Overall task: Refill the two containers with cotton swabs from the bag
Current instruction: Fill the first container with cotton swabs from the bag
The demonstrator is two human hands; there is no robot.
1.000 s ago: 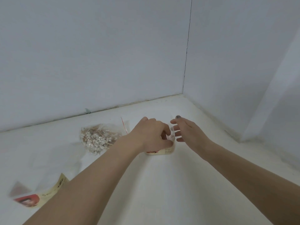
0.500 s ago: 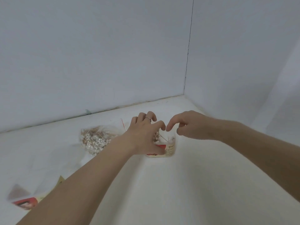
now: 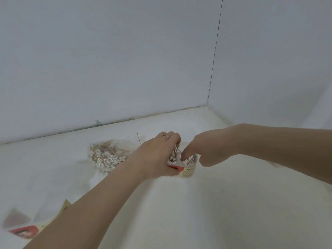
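A small clear container (image 3: 188, 172) with a cream and red label stands on the white surface, with cotton swabs (image 3: 173, 158) sticking up inside it. My left hand (image 3: 158, 155) wraps round the container's left side, fingers curled over its rim. From the right, my right hand (image 3: 203, 150) reaches in, its fingertips down among the swabs in the container's mouth. Behind my left forearm lies a clear plastic bag (image 3: 106, 155) full of cotton swabs. A second container (image 3: 23, 230), clear with a red and cream label, lies at the bottom left, blurred.
White walls meet in a corner (image 3: 208, 103) behind the container. A thin red string (image 3: 138, 138) lies by the bag's far end. The white surface (image 3: 215, 212) stretches toward me and to the right.
My right hand has dropped from above the container and put its fingertips into the swabs. My left hand has kept its hold on the container.
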